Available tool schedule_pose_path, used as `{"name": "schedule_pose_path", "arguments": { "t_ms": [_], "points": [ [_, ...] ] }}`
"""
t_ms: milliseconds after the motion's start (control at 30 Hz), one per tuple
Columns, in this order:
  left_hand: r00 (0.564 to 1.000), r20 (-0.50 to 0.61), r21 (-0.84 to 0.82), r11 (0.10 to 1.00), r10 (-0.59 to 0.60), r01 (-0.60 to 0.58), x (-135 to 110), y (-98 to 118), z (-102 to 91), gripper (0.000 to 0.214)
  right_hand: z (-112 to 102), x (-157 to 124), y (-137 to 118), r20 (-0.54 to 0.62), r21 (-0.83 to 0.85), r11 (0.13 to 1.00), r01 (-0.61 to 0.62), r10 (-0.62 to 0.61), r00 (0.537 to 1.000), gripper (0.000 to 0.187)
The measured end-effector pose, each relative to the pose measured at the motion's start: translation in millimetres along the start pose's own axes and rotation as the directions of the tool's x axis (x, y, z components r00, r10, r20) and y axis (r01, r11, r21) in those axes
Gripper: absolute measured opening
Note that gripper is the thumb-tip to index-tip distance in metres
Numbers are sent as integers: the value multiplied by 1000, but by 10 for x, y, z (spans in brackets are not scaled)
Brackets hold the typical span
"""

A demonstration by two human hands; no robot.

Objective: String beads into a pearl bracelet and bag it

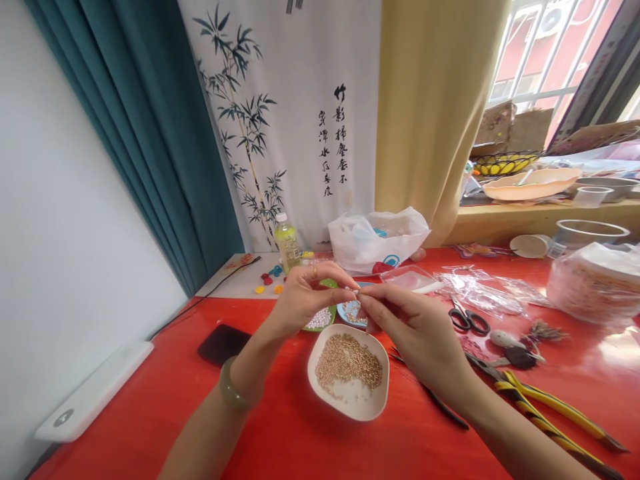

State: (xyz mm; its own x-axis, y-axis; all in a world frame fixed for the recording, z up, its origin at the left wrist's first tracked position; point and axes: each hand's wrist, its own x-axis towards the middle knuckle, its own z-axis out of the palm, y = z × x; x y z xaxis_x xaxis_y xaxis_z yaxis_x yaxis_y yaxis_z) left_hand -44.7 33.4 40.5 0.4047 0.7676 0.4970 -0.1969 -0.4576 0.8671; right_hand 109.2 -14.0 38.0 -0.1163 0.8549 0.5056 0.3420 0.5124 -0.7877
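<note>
My left hand and my right hand meet fingertip to fingertip in the middle of the view, each closed in a pinch. Whatever lies between the fingertips is too small to make out; a tiny pale spot shows there. Below them stands a white bowl partly filled with small gold beads. Behind the hands, partly hidden, are a green dish with white beads and a light blue dish with mixed beads.
Yellow-and-black pliers, another dark-handled tool, scissors and keys lie to the right. A phone and a white power strip are left. Behind stand a drink bottle and a plastic bag.
</note>
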Motion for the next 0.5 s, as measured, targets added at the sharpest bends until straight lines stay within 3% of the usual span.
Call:
{"name": "schedule_pose_path", "arguments": {
  "t_ms": [233,500],
  "points": [
    [999,32,45,999,24,-26,2,34,-68,11,-15,48,35,193,399,887,-234,168,967,18],
    [997,68,90,995,33,-39,0,100,-93,11,-25,63,16,182,424,866,-264,203,962,16]
  ]
}}
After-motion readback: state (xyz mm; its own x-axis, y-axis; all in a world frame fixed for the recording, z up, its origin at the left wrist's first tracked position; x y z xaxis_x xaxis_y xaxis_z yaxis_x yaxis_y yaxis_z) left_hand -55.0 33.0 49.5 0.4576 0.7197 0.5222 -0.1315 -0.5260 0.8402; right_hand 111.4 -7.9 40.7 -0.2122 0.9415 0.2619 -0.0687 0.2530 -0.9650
